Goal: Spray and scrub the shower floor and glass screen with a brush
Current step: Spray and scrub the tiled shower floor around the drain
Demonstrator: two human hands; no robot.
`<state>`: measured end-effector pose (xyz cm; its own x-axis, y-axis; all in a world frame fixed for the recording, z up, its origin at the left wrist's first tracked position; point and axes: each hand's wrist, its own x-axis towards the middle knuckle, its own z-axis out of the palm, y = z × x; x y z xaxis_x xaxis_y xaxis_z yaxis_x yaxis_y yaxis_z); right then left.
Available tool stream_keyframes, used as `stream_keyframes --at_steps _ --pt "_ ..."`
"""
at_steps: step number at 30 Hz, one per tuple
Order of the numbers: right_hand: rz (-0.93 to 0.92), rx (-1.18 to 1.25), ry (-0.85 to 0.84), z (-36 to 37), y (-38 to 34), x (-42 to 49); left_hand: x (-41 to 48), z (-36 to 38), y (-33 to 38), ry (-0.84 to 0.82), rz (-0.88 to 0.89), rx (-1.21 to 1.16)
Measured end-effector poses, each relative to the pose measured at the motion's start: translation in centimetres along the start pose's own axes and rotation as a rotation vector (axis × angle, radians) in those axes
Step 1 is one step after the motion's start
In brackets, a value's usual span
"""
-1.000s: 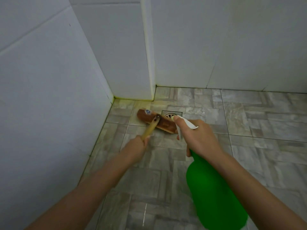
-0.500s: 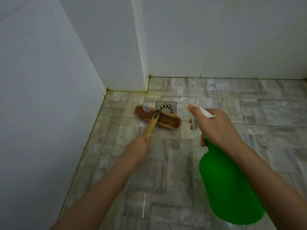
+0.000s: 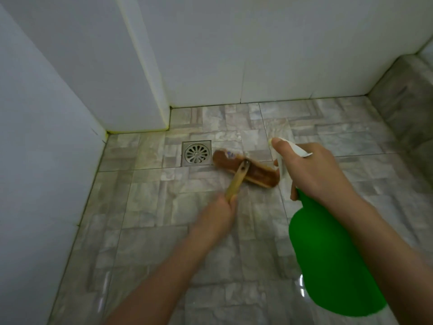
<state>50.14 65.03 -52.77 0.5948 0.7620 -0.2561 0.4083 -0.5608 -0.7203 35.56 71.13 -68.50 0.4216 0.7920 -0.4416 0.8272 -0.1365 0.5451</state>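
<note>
- A shower corner in a bathroom.
- Glossy grey marbled floor tiles (image 3: 150, 207) spread under both hands.
- A square metal floor drain (image 3: 196, 153) sits just beyond the left hand (image 3: 220, 212), slightly to its left.
- White tiled walls (image 3: 257, 55) rise beyond the hands.
- A raised tiled kerb (image 3: 403, 99) runs well right of the right hand (image 3: 314, 170).

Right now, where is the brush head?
In the head view the brush head sits just right of the square drain and left of the right hand holding the green spray bottle.

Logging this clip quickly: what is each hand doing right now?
Left hand: grips the brush by its handle.
Right hand: holds the green spray bottle at its neck.
</note>
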Motion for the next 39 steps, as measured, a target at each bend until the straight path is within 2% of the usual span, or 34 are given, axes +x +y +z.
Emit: stream_keyframes --at_steps 4,11,14,18,22,25,30,32,36,39 --pt "0.047 0.015 0.032 -1.8 1.3 -0.1 8.4 -1.9 4.3 0.066 -0.041 -0.014" --pt "0.180 0.046 0.101 -5.1 4.8 0.3 1.2 2.6 2.0 0.005 0.051 0.055" --pt "0.209 0.057 0.137 -5.5 5.8 0.8 6.3 0.1 2.4 0.063 0.062 0.133" --pt "0.225 0.096 0.172 -5.7 6.4 0.9 12.8 -3.1 3.5 0.173 -0.025 0.136" --pt "0.223 0.120 0.142 -5.0 6.0 1.1 9.3 -0.4 2.4 0.131 0.026 0.131" --pt "0.199 0.098 0.124 -4.2 5.3 1.6 8.7 -1.6 1.2 0.123 0.096 0.164" --pt "0.150 0.070 0.088 -2.6 3.9 2.2 17.2 -8.3 1.7 0.228 -0.181 0.013" --pt "0.137 0.060 0.072 -2.2 3.5 2.3 16.7 -8.6 0.8 0.234 -0.203 -0.011" --pt "0.137 0.076 0.029 -1.3 2.7 2.6 9.9 -6.3 -2.4 0.222 -0.206 0.007" --pt "0.114 0.080 0.015 -0.2 1.6 3.2 12.3 -9.3 -2.8 0.218 -0.198 0.048"
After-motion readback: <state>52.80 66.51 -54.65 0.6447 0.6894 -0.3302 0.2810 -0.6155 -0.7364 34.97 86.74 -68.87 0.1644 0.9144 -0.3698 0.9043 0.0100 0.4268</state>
